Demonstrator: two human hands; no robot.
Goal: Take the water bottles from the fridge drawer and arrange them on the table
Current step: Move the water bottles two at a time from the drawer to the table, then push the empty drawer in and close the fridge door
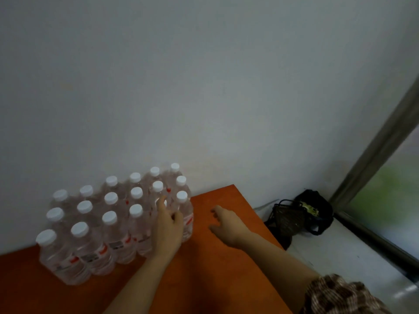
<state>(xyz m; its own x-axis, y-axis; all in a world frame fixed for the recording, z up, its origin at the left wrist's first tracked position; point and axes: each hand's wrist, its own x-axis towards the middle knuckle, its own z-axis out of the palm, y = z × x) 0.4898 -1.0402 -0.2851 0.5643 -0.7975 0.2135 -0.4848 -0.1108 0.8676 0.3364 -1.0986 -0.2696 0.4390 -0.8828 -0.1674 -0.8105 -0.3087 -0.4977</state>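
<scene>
**Bottles in rows on the orange bench**

The water bottles (113, 225) stand upright in three close rows on the orange bench (204, 268), at its back edge near the grey wall (204, 75). All have white caps. The left hand (167, 227) is at the right end of the front row, and its fingers (162, 201) are wrapped around one bottle (158, 214) there. The right hand (226, 225) is above the bare bench, apart from the bottles, with the fingers spread and holding nothing. Beside the bench, on the floor, lie a dark basket (286, 217) and a black bag (317, 207).
</scene>
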